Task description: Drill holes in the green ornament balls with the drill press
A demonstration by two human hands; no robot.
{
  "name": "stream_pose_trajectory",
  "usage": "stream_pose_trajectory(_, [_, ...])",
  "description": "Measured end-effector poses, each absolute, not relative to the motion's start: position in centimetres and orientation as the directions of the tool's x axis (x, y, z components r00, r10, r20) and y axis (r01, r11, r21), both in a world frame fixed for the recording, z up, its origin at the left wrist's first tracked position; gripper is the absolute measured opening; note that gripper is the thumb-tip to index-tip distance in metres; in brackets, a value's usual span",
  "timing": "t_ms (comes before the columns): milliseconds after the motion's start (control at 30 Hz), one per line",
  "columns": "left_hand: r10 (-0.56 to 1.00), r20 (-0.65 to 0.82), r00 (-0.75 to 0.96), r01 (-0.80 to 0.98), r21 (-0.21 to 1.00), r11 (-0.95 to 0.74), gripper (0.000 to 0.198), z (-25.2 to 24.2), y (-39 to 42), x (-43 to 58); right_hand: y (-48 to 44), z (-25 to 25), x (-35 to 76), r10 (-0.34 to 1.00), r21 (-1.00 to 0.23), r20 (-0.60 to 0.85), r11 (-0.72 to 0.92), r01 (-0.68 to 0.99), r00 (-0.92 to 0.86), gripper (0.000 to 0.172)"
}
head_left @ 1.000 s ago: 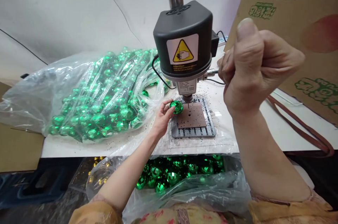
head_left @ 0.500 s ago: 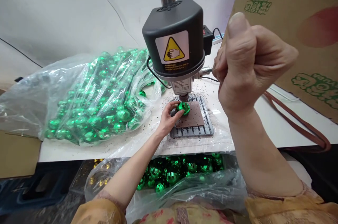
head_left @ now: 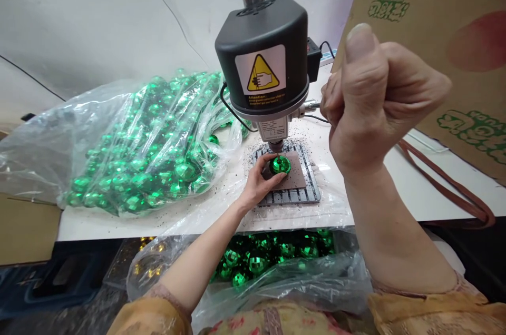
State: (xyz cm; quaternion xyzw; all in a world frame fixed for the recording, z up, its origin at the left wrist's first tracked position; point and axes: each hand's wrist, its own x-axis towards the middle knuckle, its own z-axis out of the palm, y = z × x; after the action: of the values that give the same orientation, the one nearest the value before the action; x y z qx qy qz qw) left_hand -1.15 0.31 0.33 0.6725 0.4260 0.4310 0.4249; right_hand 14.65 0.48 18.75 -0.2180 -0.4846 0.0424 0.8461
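Note:
My left hand (head_left: 261, 183) grips a green faceted ball (head_left: 280, 164) on the brown pad (head_left: 294, 177) of a small bench drill's slotted base (head_left: 292, 196). The drill bit (head_left: 276, 149) touches the top of the ball, under the black motor head (head_left: 263, 50). My right hand (head_left: 373, 100) is closed in a fist, thumb up, around the drill's feed lever (head_left: 310, 107) at the right of the head.
A clear plastic bag (head_left: 130, 150) full of green balls lies on the white table (head_left: 430, 193) at the left. Another bag of green balls (head_left: 261, 261) sits below the table's front edge. A cardboard box (head_left: 443, 35) stands at the right, a brown strap (head_left: 446, 187) beside it.
My left hand moved the green ball from the pad's left edge to right under the bit. The drill head came down a little onto the ball. My right fist stays on the lever.

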Motion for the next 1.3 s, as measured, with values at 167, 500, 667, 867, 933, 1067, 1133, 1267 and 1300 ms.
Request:
stream_pose_trajectory(167, [0.940,0.217,0.263,0.221,0.935,-0.278,0.050,0.4,0.3,-1.2,-0.2,17.6,14.4,0.276,-0.412,0.792,0.900,0.143,0.545,0.048])
stream_pose_trajectory(500, [0.920,0.284,0.270,0.243,0.904,-0.351,0.051,0.0,0.4,-1.2,-0.6,15.7,14.8,0.199,-0.370,0.827,0.897,0.243,0.526,0.052])
stream_pose_trajectory(667, [0.921,0.278,0.273,0.246,0.905,-0.346,0.051,-0.2,0.4,-1.3,0.0,15.1,14.8,0.143,-0.348,0.815,0.896,0.277,0.562,0.055])
stream_pose_trajectory(867, [0.925,0.274,0.264,0.230,0.913,-0.337,0.052,-0.3,0.4,-1.2,0.7,13.9,15.0,0.046,-0.224,0.850,0.933,0.281,0.525,0.054])
stream_pose_trajectory(933, [0.924,0.276,0.264,0.228,0.913,-0.338,0.051,-0.3,0.4,-1.2,0.8,13.6,15.2,0.010,-0.162,0.866,0.951,0.262,0.499,0.050])
stream_pose_trajectory(1067, [0.925,0.273,0.263,0.224,0.916,-0.334,0.051,-0.3,0.4,-1.2,0.9,13.4,15.5,-0.012,-0.119,0.888,0.960,0.255,0.460,0.048])
stream_pose_trajectory(1133, [0.928,0.262,0.265,0.225,0.919,-0.323,0.051,-0.3,0.4,-1.2,0.7,13.4,15.5,-0.012,-0.113,0.901,0.958,0.262,0.433,0.049])
stream_pose_trajectory(1267, [0.928,0.261,0.264,0.221,0.921,-0.322,0.051,-0.4,0.5,-1.2,0.6,13.4,15.6,-0.023,-0.103,0.910,0.955,0.279,0.415,0.048])
stream_pose_trajectory(1300, [0.928,0.264,0.263,0.222,0.920,-0.324,0.051,-0.4,0.5,-1.2,0.7,13.3,15.7,-0.027,-0.100,0.909,0.955,0.279,0.416,0.048])
